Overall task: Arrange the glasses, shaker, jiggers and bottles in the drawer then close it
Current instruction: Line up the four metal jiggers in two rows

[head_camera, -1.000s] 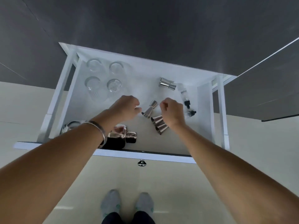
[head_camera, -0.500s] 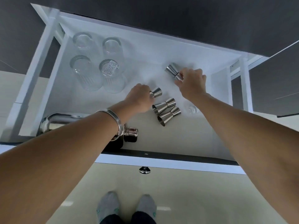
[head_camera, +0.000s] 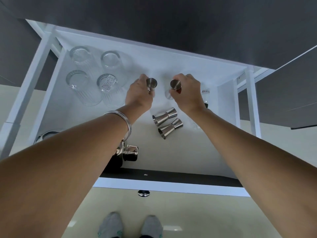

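The white drawer point(head_camera: 171, 66) is pulled open below me. My left hand point(head_camera: 139, 93) grips a steel jigger point(head_camera: 151, 84) held upright in the drawer's middle back. My right hand point(head_camera: 187, 92) grips a second jigger point(head_camera: 175, 84) beside it. Two more jiggers point(head_camera: 165, 115) point(head_camera: 171, 127) lie on their sides nearer me. Several clear ribbed glasses point(head_camera: 78, 81) stand at the back left. A shiny shaker point(head_camera: 127, 151) lies near the front, partly under my left arm. A small clear bottle point(head_camera: 205, 93) lies behind my right hand.
The drawer's dark front panel point(head_camera: 171, 177) with a round knob point(head_camera: 143, 193) is closest to me. White rails point(head_camera: 252, 103) run along both sides. Dark cabinet fronts point(head_camera: 171, 23) rise behind. My socked feet point(head_camera: 130, 225) stand on the pale floor.
My left hand lifted its jigger and carried it toward the back. My right hand picked up the far jigger and brought it left, beside the other one.
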`<state>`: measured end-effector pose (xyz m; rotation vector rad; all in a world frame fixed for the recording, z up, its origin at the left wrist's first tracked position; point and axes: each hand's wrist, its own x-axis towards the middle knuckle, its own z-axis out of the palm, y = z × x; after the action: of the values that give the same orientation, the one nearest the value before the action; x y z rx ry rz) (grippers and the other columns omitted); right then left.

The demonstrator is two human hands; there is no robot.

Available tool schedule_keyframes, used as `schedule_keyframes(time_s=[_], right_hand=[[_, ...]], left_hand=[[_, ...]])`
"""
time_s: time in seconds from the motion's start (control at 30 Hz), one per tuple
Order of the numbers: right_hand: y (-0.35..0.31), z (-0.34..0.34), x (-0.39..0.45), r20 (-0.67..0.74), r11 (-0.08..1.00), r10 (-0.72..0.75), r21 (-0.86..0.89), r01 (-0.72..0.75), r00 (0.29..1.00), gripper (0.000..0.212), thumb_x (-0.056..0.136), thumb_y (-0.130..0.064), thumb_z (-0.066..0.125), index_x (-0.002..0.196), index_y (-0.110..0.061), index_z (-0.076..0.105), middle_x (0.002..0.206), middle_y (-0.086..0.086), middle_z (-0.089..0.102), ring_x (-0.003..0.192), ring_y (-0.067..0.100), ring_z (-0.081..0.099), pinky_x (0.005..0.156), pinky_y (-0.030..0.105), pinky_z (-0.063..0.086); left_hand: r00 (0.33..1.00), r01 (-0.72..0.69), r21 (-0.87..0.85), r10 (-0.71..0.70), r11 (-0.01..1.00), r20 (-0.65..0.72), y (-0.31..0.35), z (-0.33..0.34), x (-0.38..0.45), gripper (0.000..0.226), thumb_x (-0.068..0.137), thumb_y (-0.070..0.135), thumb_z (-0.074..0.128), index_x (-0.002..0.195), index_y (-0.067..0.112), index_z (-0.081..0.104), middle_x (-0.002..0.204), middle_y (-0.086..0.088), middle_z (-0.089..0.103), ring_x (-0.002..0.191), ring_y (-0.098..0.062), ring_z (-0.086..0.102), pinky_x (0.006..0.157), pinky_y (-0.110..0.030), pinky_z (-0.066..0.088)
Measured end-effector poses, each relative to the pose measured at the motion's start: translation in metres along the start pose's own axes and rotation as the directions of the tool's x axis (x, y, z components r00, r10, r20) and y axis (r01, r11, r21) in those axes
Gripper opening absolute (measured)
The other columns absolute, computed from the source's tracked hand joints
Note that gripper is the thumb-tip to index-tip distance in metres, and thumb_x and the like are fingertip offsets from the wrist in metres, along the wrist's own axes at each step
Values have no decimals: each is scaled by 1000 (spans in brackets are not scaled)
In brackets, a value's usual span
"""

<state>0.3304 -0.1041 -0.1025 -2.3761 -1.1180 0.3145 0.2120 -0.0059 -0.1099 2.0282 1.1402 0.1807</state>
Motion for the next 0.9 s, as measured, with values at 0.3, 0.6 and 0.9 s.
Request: schedule_keyframes(time_s=[0.3, 0.6, 0.9], right_hand=[[-3, -8, -12, 8, 963, 233, 138, -231, 973, 40, 83, -6, 62, 118, -10, 45, 113, 15, 59, 101, 29, 59, 78, 26, 40], [9, 3, -90, 347, 996, 84, -23, -81, 934, 40, 74, 1, 69, 106, -23, 68, 101, 6, 52, 88, 26, 63, 87, 38, 54], [12, -11, -91, 233, 983, 167, 35, -180, 958, 20, 76, -11, 70, 95, -13, 66, 89, 8, 68, 83, 25, 62, 74, 28, 46]], left_hand=[[984, 180, -6, -180, 984, -14, 14, -3, -10, 40, 89, 5, 55, 124, 4, 36, 131, -17, 43, 112, -34, 52, 81, -33, 42], [953, -188, 295, 101, 937, 287, -10, 4, -44, 24, 88, 15, 60, 111, 15, 53, 110, -8, 60, 103, -31, 56, 81, -43, 50], [935, -107, 236, 17, 966, 354, -28, -8, -45, 29, 78, 25, 70, 104, 11, 66, 102, -11, 52, 99, -32, 55, 82, -34, 44]])
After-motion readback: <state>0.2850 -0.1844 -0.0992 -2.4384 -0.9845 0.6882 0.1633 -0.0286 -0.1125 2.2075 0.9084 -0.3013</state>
